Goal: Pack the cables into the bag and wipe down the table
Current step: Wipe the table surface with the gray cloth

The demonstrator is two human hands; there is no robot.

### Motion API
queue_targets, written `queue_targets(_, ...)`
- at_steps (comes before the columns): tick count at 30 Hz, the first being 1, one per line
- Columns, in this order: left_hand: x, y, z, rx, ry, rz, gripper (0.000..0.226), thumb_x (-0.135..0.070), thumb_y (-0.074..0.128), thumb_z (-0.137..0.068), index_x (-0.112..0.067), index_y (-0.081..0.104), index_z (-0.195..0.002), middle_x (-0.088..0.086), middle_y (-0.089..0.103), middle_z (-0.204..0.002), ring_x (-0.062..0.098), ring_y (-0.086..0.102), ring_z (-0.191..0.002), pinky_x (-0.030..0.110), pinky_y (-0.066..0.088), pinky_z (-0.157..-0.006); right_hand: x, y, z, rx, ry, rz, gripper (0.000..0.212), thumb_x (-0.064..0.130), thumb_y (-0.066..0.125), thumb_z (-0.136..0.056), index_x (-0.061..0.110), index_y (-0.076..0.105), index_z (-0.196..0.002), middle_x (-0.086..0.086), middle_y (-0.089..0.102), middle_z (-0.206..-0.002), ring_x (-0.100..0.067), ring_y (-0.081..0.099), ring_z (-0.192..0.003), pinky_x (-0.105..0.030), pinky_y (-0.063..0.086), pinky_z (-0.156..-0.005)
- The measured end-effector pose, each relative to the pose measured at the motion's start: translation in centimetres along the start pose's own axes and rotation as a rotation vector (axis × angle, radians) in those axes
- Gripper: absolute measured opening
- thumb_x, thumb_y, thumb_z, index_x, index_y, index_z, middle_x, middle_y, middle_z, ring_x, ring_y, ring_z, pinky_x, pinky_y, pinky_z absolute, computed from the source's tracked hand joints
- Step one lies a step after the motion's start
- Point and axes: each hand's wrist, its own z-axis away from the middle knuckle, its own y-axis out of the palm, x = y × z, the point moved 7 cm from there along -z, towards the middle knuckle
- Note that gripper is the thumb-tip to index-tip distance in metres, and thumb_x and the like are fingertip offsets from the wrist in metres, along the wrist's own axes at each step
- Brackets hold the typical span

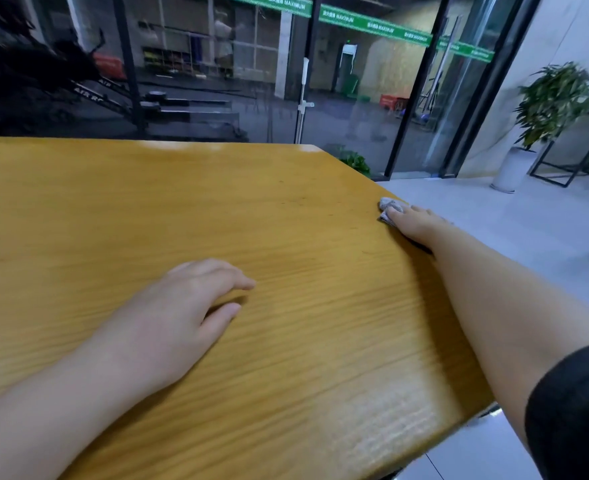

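Right hand: the right hand (416, 225) is stretched far out along the right edge of the table, palm down on a small grey cloth (388, 209), fingers laid over it and pressing it onto the wood; whether they curl round the cloth cannot be told from here.
Cloth: bunched and patterned grey, it shows only ahead of and beside the fingertips, with the rest hidden beneath the hand; it lies right at the table's edge.
Right arm: bare forearm running back toward the viewer along the table's edge, ending in a black sleeve (573, 414) at the lower right.
Left hand: the left hand (178, 317) lies palm down on the wood, well apart from the right hand and nearer the viewer, fingers relaxed and slightly spread, holding nothing.
Table: the yellow wooden table (147, 202) spreads out from both hands, with grain lines running across it and a pale glare at its far edge.
Beyond the right hand: pale tiled floor (528, 237), then a potted plant (552, 102) in a white pot beside black metal frames.
Beyond the table: glass doors (355, 98) with green banners across the top; the room behind them is dim and blurred.
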Motion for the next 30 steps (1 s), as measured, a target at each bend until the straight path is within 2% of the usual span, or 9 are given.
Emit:
queue_targets(8, 0.4, 0.2, -0.1, -0.001, -0.019, -0.029, 0.031, -0.033, 0.049, -0.091, -0.041, 0.052, -0.121, -0.033, 0.038, -0.116, -0.011, 0.032, -0.115, -0.006, 0.013, -0.088, 8.9, 0.9, -0.5, 0.057, -0.135, 0.023, 0.066, 0.063, 0.012, -0.092, 0.033, 0.014, -0.150, 0.002, 0.009, -0.159, -0.026, 0.004, -0.146, -0.055, 0.003, -0.112)
queue_targets(13, 0.3, -0.5, 0.1, -0.050, -0.045, 0.001, 0.031, -0.034, 0.048, -0.091, -0.040, 0.052, -0.121, -0.031, 0.039, -0.119, -0.011, 0.032, -0.114, -0.006, 0.013, -0.087, 15.2, 1.8, 2.5, 0.083, -0.359, 0.084, 0.063, 0.060, 0.012, -0.094, 0.030, 0.015, -0.150, 0.001, 0.008, -0.159, -0.026, 0.004, -0.145, -0.055, 0.005, -0.111)
queue_targets(15, 0.4, -1.1, 0.1, -0.089, -0.063, 0.008, 0.030, -0.031, 0.050, -0.091, -0.035, 0.055, -0.120, -0.026, 0.043, -0.120, -0.005, 0.038, -0.116, -0.008, 0.011, -0.087, 17.1, 2.4, 4.9, 0.122, -0.481, 0.129, 0.061, 0.057, 0.012, -0.096, 0.029, 0.017, -0.150, 0.000, 0.003, -0.160, -0.025, 0.000, -0.146, -0.053, 0.005, -0.113)
queue_targets(20, 0.7, -2.4, 0.5, -0.150, -0.095, 0.021, 0.030, -0.028, 0.053, -0.090, -0.032, 0.055, -0.120, -0.021, 0.048, -0.120, -0.002, 0.045, -0.109, 0.007, 0.025, -0.088, 19.4, 3.0, 13.2, 0.166, -0.730, 0.090, 0.057, 0.054, 0.017, -0.098, 0.032, 0.012, -0.151, 0.007, -0.002, -0.159, -0.016, -0.007, -0.146, -0.044, -0.001, -0.115)
queue_targets(25, 0.2, -3.1, 0.8, -0.186, -0.097, 0.081, 0.028, -0.020, 0.057, -0.088, -0.032, 0.057, -0.114, -0.021, 0.050, -0.111, -0.008, 0.043, -0.103, -0.004, 0.022, -0.084, 18.2, 2.7, 20.1, 0.249, -0.897, 0.025, 0.052, 0.050, 0.022, -0.100, 0.037, 0.010, -0.149, 0.012, -0.001, -0.158, -0.008, -0.009, -0.144, -0.038, -0.006, -0.116)
queue_targets(27, -0.1, -3.3, 0.9, -0.195, -0.103, 0.111, 0.028, -0.018, 0.057, -0.088, -0.030, 0.058, -0.114, -0.019, 0.051, -0.110, -0.006, 0.044, -0.102, -0.006, 0.021, -0.084, 17.4, 2.3, 21.8, 0.326, -0.890, -0.135, 0.052, 0.049, 0.026, -0.099, 0.032, 0.023, -0.148, 0.014, 0.010, -0.157, -0.004, -0.001, -0.144, -0.034, -0.002, -0.117)
queue_targets(28, -0.2, -3.4, 1.1, -0.203, -0.108, 0.129, 0.028, -0.017, 0.058, -0.088, -0.029, 0.058, -0.114, -0.018, 0.051, -0.111, -0.004, 0.045, -0.102, -0.006, 0.022, -0.083, 16.7, 2.1, 22.3, 0.368, -0.848, -0.268, 0.049, 0.051, 0.030, -0.098, 0.033, 0.036, -0.143, 0.014, 0.025, -0.154, -0.004, 0.010, -0.143, -0.031, 0.007, -0.117)
queue_targets(29, -0.3, -3.6, 1.2, -0.214, -0.113, 0.146, 0.028, -0.016, 0.058, -0.088, -0.027, 0.059, -0.114, -0.016, 0.052, -0.110, -0.004, 0.046, -0.101, -0.006, 0.023, -0.082, 15.8, 1.7, 22.7, 0.400, -0.768, -0.412, 0.042, 0.054, 0.034, -0.095, 0.038, 0.053, -0.130, 0.017, 0.045, -0.141, -0.004, 0.030, -0.136, -0.025, 0.023, -0.112)
queue_targets(30, -0.4, -3.7, 1.4, -0.224, -0.116, 0.160, 0.028, -0.016, 0.058, -0.088, -0.027, 0.060, -0.114, -0.016, 0.052, -0.110, -0.005, 0.045, -0.099, -0.006, 0.024, -0.080, 14.8, 1.4, 22.9, 0.414, -0.676, -0.537, 0.036, 0.058, 0.039, -0.092, 0.041, 0.066, -0.107, 0.022, 0.062, -0.118, -0.001, 0.050, -0.119, -0.016, 0.037, -0.096)
